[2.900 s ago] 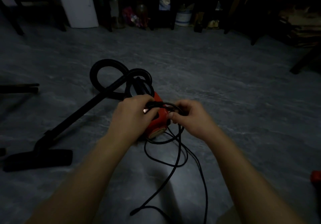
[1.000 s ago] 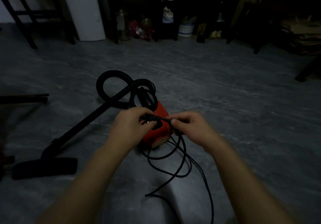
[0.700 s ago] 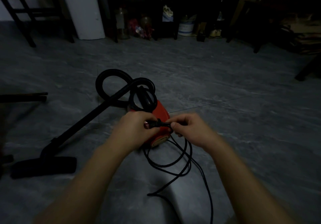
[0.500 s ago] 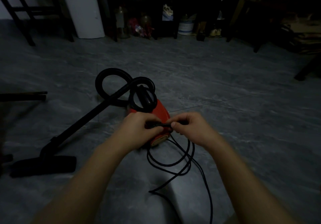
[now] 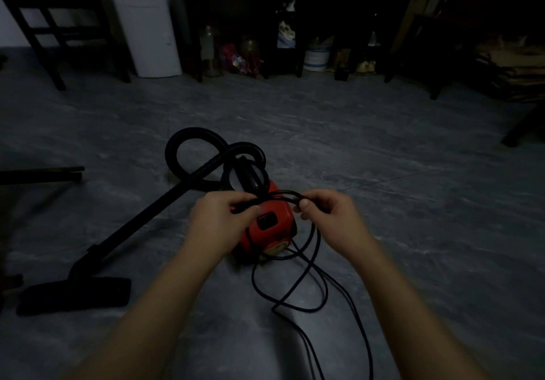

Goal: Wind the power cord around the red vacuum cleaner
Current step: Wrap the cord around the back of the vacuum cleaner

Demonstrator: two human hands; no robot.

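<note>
Both forearms bare, no sleeves; left hand (image 5: 219,217), right hand (image 5: 328,213) ungloved.

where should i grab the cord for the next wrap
Grab the cord on the slack strand hanging just below the right hand, coming from the right. That stretch hangs free beside the vacuum, while the loops on the floor cross each other. The left hand already pins the cord over the top.

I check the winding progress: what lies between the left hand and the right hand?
In the head view, a black power cord spans from the left hand to the right hand, arching over the red vacuum cleaner.
</note>
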